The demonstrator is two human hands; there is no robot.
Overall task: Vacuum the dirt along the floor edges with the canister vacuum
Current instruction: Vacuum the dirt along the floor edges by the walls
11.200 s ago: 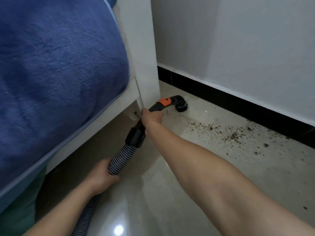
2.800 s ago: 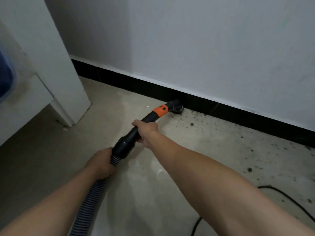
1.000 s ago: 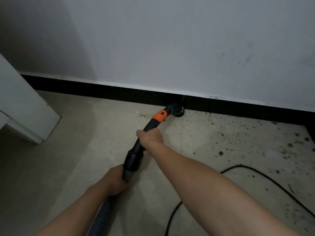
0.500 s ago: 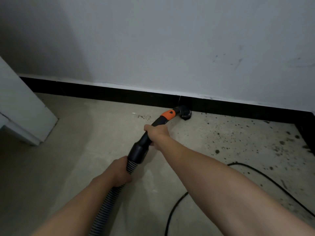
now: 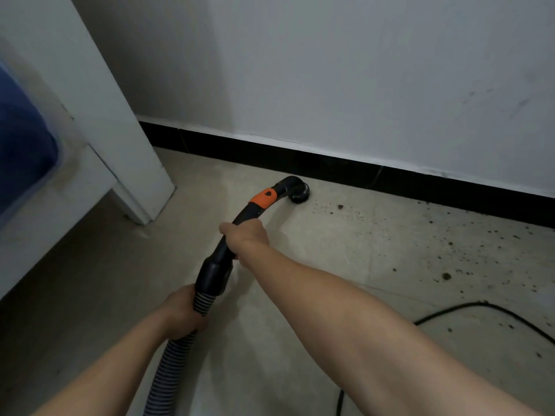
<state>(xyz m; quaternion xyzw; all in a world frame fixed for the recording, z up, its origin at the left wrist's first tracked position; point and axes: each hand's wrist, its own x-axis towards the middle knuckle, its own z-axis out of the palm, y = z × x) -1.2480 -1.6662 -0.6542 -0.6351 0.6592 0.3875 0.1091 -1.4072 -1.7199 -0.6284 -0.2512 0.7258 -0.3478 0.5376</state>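
Moved: nozzle (image 5: 297,192), leftward.
Grip: my right hand (image 5: 246,235) grasps wand (image 5: 262,199), left hand (image 5: 180,313) hose (image 5: 168,370).
Clean: nozzle's left.
Remaining: dirt (image 5: 446,276), nozzle's right.

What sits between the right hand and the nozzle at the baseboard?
Head view: only the curved black wand with its orange collar runs from the right hand to the nozzle. Nothing else lies between them.

At the left I saw a white bed frame (image 5: 99,115), its post standing close to the wall (image 5: 360,70), with a blue blanket (image 5: 21,139) bulging over its rail. The wall was pale and faintly scuffed at the upper right. A black skirting board (image 5: 390,178) ran along its foot. A black cable (image 5: 480,303) curved in from the right.
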